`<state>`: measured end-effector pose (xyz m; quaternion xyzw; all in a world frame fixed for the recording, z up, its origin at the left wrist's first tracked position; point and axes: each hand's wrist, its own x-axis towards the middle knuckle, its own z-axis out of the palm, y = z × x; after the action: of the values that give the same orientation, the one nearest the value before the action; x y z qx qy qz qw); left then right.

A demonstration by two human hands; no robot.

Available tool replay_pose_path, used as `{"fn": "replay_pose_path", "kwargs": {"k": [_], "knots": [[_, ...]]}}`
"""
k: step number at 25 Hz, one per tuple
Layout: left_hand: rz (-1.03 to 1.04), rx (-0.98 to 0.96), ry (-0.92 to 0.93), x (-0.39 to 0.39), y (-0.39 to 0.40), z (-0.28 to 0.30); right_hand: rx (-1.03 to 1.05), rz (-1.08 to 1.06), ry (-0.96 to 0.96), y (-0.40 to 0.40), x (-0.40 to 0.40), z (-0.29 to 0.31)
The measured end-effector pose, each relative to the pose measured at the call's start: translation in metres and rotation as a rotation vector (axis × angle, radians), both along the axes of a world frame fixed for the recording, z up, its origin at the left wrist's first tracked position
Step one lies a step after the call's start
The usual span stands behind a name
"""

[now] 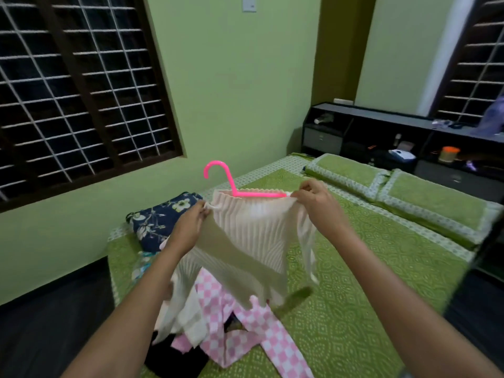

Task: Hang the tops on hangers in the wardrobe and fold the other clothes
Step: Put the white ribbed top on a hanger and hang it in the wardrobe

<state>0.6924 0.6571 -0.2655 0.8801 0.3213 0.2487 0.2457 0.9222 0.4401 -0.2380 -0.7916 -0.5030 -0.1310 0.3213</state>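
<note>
You hold a pale ribbed top [253, 227] on a pink hanger [240, 190] up over the bed.

The top hangs in the air between your hands, with the hanger's hook sticking up above its neck. Your left hand [188, 227] pinches the top's left shoulder, and your right hand [313, 200] pinches its right shoulder at the end of the hanger. Under the top, a pile of clothes lies on the green bed cover [354, 296], with a pink and white checked piece [245, 331] on it. A dark blue flowery cloth [161, 216] lies folded just past your left hand. Two green pillows [395, 186] lie by the dark headboard shelves [409, 137].
</note>
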Motion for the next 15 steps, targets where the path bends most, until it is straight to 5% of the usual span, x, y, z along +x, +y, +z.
{"fn": "replay_pose_path", "kwargs": {"k": [2,7,11,15], "knots": [[-0.09,-0.01,-0.108,0.026,-0.017,0.009,0.113,-0.023,0.057,-0.032,0.018,0.015],[-0.234,0.011,-0.232,0.083,-0.051,0.04,-0.369,-0.258,0.174,-0.123,0.096,0.024],[-0.376,0.098,-0.266,0.137,-0.094,0.069,0.088,-0.254,0.255,-0.183,0.118,0.038],[-0.513,0.146,-0.288,0.19,-0.153,0.082,0.228,-0.286,0.133,-0.266,0.144,0.041]]}}
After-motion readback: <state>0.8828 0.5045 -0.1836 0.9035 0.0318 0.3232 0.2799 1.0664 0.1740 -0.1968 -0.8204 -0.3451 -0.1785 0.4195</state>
